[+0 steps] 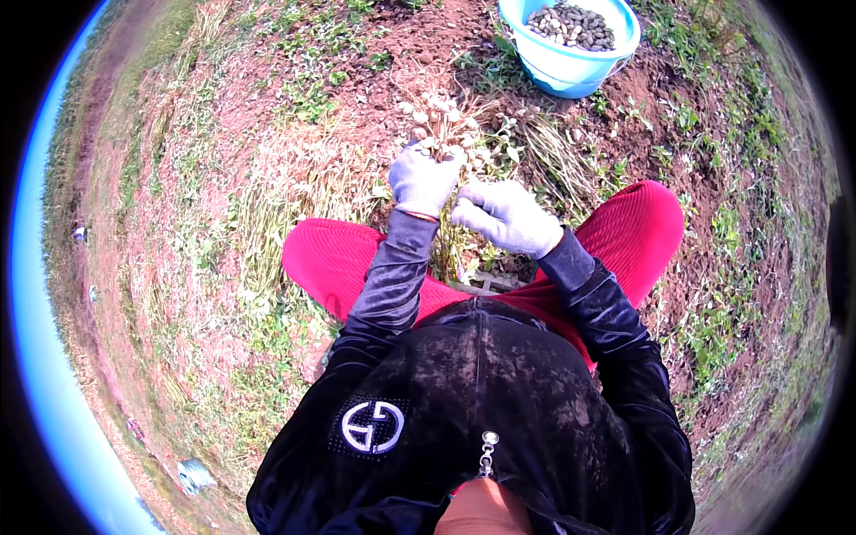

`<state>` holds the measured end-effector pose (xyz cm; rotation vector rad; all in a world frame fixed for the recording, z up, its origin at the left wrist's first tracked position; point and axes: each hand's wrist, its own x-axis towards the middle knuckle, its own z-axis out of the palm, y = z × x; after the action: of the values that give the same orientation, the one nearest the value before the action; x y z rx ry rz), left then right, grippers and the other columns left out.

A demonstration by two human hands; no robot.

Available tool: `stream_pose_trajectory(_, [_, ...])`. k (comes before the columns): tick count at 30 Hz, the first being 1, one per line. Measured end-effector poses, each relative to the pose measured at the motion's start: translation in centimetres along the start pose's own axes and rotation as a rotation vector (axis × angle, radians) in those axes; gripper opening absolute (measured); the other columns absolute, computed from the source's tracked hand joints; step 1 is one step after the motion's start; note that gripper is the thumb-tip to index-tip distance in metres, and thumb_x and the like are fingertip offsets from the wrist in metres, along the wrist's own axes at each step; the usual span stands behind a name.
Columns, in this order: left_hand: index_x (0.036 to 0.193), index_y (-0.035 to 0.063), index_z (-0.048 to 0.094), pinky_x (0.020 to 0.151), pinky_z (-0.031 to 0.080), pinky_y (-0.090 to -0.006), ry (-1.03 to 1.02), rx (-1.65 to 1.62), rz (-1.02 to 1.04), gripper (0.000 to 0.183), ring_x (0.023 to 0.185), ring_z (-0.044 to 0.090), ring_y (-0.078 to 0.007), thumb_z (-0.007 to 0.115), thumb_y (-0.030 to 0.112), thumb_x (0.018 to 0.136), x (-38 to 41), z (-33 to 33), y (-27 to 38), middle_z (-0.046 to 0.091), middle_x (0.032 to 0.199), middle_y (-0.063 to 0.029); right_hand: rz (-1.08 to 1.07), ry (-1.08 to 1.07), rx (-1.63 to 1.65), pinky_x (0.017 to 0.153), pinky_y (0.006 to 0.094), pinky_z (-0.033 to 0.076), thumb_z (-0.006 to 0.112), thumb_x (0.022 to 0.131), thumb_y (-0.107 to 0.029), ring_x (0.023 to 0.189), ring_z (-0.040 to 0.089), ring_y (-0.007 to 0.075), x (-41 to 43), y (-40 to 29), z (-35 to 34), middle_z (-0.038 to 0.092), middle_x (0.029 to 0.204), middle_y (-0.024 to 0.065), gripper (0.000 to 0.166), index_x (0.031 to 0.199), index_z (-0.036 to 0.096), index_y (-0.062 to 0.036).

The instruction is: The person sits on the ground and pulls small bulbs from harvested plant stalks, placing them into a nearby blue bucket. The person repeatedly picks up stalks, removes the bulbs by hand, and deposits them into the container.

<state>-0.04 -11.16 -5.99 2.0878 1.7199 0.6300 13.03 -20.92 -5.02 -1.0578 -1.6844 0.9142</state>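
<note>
White knitted gloves cover both hands. My left hand [424, 175] is closed around a bunch of peanut plants [440, 127], whose pale pods and thin roots stick up beyond the fist. The stems hang below between my knees. Beside it on the right, my right hand [508, 217] has its fingers curled near the stems; whether it holds a pod is hidden. Ahead and to the right stands a light blue plastic bucket [568, 77] with a heap of peanuts [572, 28] in it.
Pulled, dried plants [307, 177] lie in a pile by my left knee. Another bundle of stems [558, 157] lies beyond my right knee. Reddish soil with green weeds surrounds me. A pale container-like object [194, 476] sits far off at the lower left.
</note>
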Motion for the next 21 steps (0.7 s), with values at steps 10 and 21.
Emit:
stream_pose_trajectory(10, [0.069, 0.0070, 0.065, 0.053, 0.049, -0.0304, 0.030, -0.169, 0.115, 0.016, 0.052, 0.061, -0.0181, 0.070, 0.022, 0.065, -1.8, 0.0, -0.8, 0.063, 0.059, -0.0044, 0.456, 0.524, 0.659, 0.047, 0.0183, 0.040, 0.057, 0.088, -0.022, 0.055, 0.052, 0.0047, -0.6, 0.0, -2.9, 0.059, 0.075, -0.0003, 0.020, 0.095, 0.062, -0.0043])
stream_pose_trajectory(21, [0.074, 0.0068, 0.062, 0.056, 0.050, -0.0356, 0.063, -0.160, 0.167, 0.023, 0.060, 0.063, -0.0257, 0.071, 0.027, 0.066, -2.5, 0.0, 0.3, 0.063, 0.062, -0.0087, 0.204, 0.281, -0.309, 0.051, 0.0242, 0.043, 0.063, 0.082, -0.021, 0.055, 0.052, 0.0097, 0.8, 1.9, -2.9, 0.055, 0.067, 0.0004, 0.016, 0.081, 0.059, -0.0056])
